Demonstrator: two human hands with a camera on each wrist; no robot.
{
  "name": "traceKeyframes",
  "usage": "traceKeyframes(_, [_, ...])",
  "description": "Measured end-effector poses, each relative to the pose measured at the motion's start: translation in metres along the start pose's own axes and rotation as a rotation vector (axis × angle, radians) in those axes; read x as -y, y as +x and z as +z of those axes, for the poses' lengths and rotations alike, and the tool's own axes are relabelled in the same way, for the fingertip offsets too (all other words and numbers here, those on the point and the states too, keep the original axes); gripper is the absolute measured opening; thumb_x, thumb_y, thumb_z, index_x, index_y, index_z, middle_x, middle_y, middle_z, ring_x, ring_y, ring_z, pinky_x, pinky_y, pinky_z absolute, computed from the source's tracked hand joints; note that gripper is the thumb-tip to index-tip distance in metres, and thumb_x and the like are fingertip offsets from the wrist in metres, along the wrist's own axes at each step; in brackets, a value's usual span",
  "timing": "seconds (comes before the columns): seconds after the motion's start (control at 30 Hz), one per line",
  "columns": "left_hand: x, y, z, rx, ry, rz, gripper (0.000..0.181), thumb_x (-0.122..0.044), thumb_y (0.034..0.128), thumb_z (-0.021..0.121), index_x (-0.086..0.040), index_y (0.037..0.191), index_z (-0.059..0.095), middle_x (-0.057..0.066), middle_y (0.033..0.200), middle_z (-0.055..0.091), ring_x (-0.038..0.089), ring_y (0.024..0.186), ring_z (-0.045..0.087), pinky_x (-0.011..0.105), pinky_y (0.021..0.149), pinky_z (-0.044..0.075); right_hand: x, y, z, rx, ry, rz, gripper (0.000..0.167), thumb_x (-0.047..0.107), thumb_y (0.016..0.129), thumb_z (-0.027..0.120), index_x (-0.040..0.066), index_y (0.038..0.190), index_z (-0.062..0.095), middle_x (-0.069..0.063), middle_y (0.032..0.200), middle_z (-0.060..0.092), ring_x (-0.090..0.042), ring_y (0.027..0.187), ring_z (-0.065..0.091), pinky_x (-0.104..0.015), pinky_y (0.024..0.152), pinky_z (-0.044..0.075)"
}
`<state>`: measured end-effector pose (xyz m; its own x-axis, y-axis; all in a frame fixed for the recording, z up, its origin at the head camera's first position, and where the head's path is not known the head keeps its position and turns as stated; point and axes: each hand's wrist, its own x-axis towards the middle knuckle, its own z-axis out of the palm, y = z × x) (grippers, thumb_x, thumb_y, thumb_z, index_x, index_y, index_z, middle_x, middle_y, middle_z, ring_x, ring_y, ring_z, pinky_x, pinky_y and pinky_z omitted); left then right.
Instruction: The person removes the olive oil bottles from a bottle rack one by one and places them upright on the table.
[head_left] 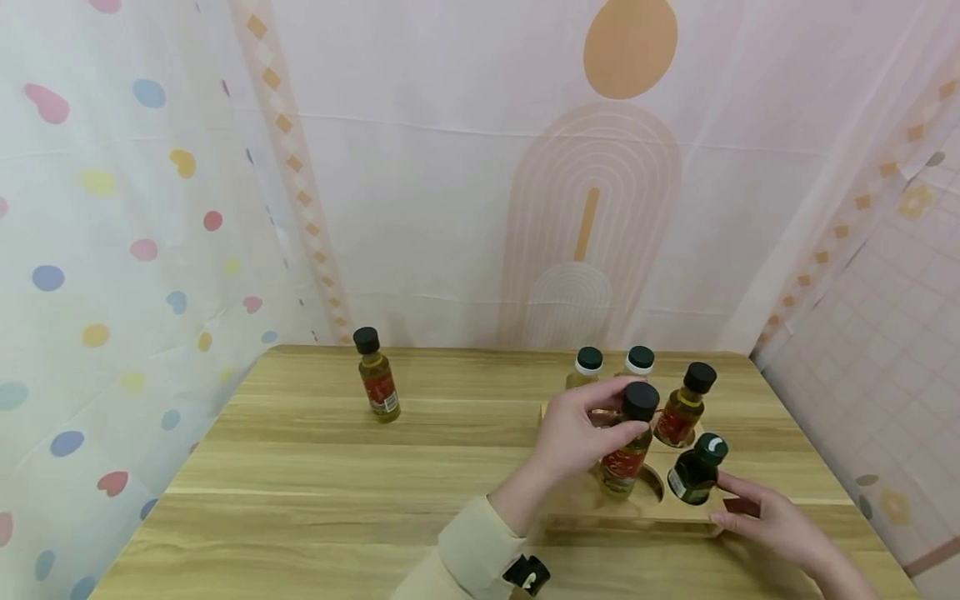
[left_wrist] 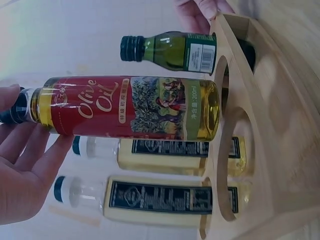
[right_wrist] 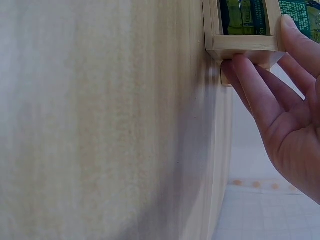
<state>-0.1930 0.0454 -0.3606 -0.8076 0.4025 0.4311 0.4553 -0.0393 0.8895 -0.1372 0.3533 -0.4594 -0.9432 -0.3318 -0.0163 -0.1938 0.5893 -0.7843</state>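
A wooden bottle rack [head_left: 585, 502] with round holes stands at the right of the table. By the neck and black cap, my left hand [head_left: 572, 433] holds an olive oil bottle [left_wrist: 165, 110] with a red label, upright over the rack's front part. In the left wrist view its base is close to the rack's top; whether they touch, I cannot tell. At the right front corner of the rack, my right hand [head_left: 776, 523] grips the wood between thumb and fingers [right_wrist: 252, 82]. A small dark green bottle [head_left: 693, 477] sits in the hole beside that corner.
Another red-labelled bottle [head_left: 677, 417] stands in the rack's back right. Two pale oil bottles [left_wrist: 155, 202] with dark caps and white collars occupy the back. Far to the left, a red-labelled bottle [head_left: 380, 387] stands alone on the wooden table [head_left: 315, 492]. Patterned curtains [head_left: 420, 183] surround the table.
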Motion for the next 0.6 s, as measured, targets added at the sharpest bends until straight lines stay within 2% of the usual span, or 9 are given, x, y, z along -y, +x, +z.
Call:
traceKeyframes(0.17, [0.006, -0.003, -0.011, -0.025, -0.026, -0.021, 0.043, -0.002, 0.0838, 0.079, -0.008, 0.125, 0.069, 0.013, 0.113, 0.071, 0.012, 0.098, 0.068, 0.023, 0.082, 0.055, -0.002, 0.0, 0.001, -0.004, -0.004, -0.013, 0.057, 0.003, 0.095, 0.065, -0.03, 0.131, 0.035, -0.052, 0.129, 0.038, 0.011, 0.094, 0.056, -0.017, 0.077, 0.052])
traceKeyframes(0.37, [0.011, -0.005, -0.027, -0.091, -0.006, -0.047, 0.042, -0.003, 0.0841, 0.078, -0.004, 0.125, 0.068, 0.016, 0.109, 0.072, 0.023, 0.098, 0.069, 0.028, 0.084, 0.056, -0.002, 0.0, 0.001, -0.014, -0.014, -0.005, 0.057, 0.004, 0.096, 0.064, -0.03, 0.131, 0.036, -0.051, 0.13, 0.038, 0.005, 0.094, 0.06, -0.017, 0.077, 0.052])
traceKeyframes(0.6, [0.018, -0.007, -0.05, -0.166, 0.005, -0.086, 0.04, -0.007, 0.0849, 0.078, -0.006, 0.124, 0.069, 0.017, 0.106, 0.072, 0.029, 0.098, 0.07, 0.031, 0.077, 0.058, -0.002, 0.0, 0.001, -0.007, -0.006, -0.003, 0.058, 0.005, 0.096, 0.064, -0.03, 0.131, 0.035, -0.052, 0.13, 0.037, 0.007, 0.094, 0.059, -0.017, 0.077, 0.052])
